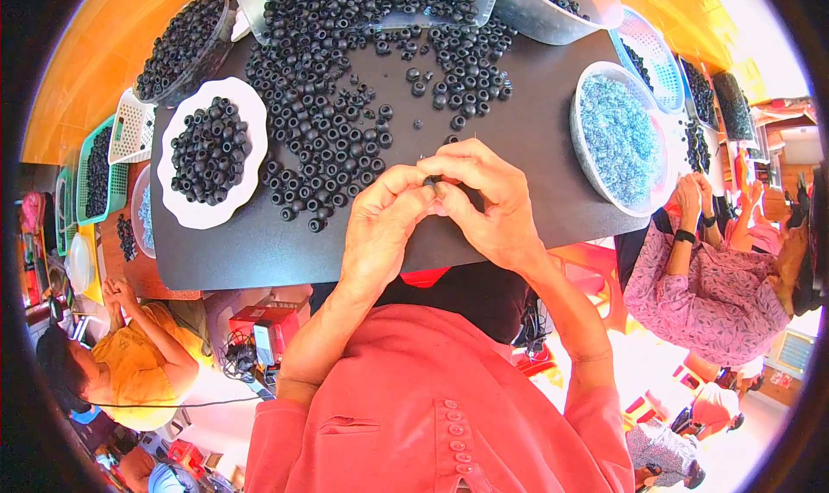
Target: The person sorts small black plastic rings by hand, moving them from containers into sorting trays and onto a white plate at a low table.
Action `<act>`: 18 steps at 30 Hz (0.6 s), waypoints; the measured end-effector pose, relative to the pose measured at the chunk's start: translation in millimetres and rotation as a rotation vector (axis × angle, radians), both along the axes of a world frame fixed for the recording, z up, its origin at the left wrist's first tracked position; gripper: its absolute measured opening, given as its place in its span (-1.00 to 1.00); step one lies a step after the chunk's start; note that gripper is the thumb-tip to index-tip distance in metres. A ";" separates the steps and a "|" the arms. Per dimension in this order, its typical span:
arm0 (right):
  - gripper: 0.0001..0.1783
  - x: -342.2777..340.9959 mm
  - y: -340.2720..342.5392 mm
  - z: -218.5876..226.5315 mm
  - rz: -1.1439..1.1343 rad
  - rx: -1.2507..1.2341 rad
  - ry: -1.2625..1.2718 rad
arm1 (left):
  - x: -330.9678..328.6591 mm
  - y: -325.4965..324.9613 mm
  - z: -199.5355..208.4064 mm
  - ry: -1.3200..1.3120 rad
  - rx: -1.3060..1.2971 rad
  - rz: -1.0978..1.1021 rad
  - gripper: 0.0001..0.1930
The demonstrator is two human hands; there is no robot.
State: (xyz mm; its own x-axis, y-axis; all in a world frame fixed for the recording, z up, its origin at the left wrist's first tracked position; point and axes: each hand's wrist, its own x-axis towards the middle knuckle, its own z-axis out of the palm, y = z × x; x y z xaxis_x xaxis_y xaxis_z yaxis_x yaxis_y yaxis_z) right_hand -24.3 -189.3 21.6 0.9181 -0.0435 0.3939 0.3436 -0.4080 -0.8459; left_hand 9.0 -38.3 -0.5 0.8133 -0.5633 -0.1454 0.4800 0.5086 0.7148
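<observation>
Both my hands meet over the front part of the dark table [527,152]. A small black bead-like piece with a hole [432,181] is pinched between their fingertips. My left hand [384,221] is closed on it, thumb and forefinger pressed together. My right hand [490,204] grips the same piece from the other side, its fingers curled over the top and hiding most of it. Loose black bead-like pieces [332,152] lie spread just beyond my left hand. Whether anything else is inside the pinch is hidden.
A white scalloped plate [257,152] of black pieces sits left. At right stands a bowl [587,161] of small clear-blue pieces. Clear plastic tubs [566,28] line the far edge. A person in yellow [142,355] and one in patterned pink [704,294] work at either side.
</observation>
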 end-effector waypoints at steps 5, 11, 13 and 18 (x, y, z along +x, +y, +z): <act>-0.62 -6.0 7.9 0.6 -0.016 0.035 0.076 | 1.2 2.9 -1.3 0.053 -0.065 -0.031 -0.84; -0.57 -7.2 18.1 -13.0 -0.145 0.044 -0.012 | 2.5 1.7 -3.8 0.036 -0.097 -0.048 -0.84; -0.58 -7.5 19.5 -13.3 -0.164 0.029 -0.025 | 1.7 2.2 -3.2 0.044 -0.070 -0.037 -0.84; -0.62 -7.2 23.3 -14.2 -0.175 -0.036 -0.004 | 3.4 4.0 0.2 0.055 -0.054 -0.067 -0.83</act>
